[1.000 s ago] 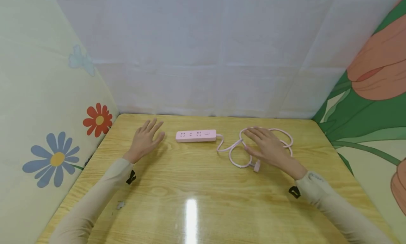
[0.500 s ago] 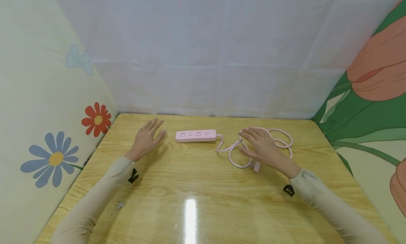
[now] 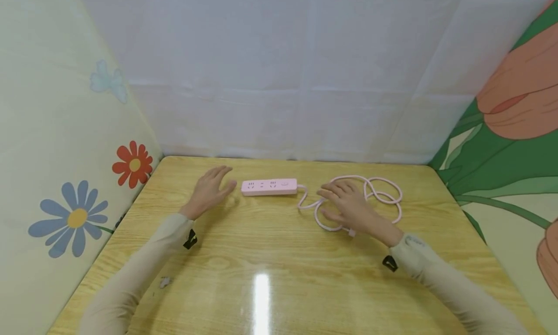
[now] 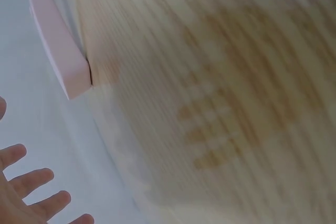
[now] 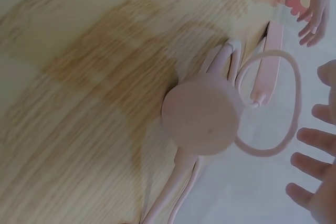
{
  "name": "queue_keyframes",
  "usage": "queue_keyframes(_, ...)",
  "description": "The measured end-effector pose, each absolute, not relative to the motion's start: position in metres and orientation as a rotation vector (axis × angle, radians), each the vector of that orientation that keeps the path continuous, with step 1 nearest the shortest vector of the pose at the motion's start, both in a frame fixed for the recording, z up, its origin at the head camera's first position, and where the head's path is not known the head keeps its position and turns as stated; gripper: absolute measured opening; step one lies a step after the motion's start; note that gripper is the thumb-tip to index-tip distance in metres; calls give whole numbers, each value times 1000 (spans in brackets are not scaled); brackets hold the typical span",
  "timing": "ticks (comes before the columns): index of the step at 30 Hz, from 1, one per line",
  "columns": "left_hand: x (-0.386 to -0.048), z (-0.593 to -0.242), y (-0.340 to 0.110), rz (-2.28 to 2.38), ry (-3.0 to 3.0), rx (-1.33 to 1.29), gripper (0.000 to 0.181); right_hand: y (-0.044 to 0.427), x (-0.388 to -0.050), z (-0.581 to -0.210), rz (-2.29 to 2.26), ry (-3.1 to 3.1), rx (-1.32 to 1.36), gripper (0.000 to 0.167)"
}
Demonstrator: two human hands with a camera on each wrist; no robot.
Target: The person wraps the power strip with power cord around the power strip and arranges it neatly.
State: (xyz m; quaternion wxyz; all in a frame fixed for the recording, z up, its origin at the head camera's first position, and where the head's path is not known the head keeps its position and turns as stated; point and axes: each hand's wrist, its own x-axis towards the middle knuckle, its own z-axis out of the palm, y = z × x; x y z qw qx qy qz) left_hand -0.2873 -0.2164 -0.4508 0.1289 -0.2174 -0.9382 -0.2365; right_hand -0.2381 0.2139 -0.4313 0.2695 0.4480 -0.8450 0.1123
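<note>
A pink power strip (image 3: pixel 269 187) lies flat near the back of the table, its sockets facing up. Its pink cord (image 3: pixel 387 180) is looped to the right, with the plug (image 3: pixel 351 232) at the near side of the loops. My left hand (image 3: pixel 208 192) hovers left of the strip, fingers spread and holding nothing. Above the cord's left loop is my right hand (image 3: pixel 355 206), fingers apart and slightly bent, gripping nothing. The right wrist view shows the plug's round pink face (image 5: pixel 202 115) large, with the fingers away from it.
The wooden table (image 3: pixel 244 272) has a small grey mark (image 3: pixel 165 281) at its left. A white sheet (image 3: pixel 279 73) hangs behind the table. Flower-patterned cloth (image 3: pixel 65 146) stands on the left, with tulip-patterned cloth (image 3: pixel 514 180) on the right.
Both hands have moved inward: my left hand rightward toward the strip, my right hand leftward over the cord's left loop. The strip and cord look unmoved.
</note>
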Motion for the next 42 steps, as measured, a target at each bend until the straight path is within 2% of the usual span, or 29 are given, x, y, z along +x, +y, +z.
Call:
queue_keyframes(8, -289, -452, -207, -712, -2726, -674, 57, 207, -237, -433, 279, -2305, 1252, 46)
queue_keyframes(16, -293, -456, -196, -699, -2768, -720, 66, 200, -236, -431, 233, -2302, 1280, 52)
queue_keyframes(35, -298, -454, -175, -902, -2842, -640, 80, 190, -234, -426, 280, -2424, 1291, 46)
queue_keyframes(42, -304, -457, -169, -1013, -2870, -704, 79, 184, -235, -424, 360, -2458, 1338, 41)
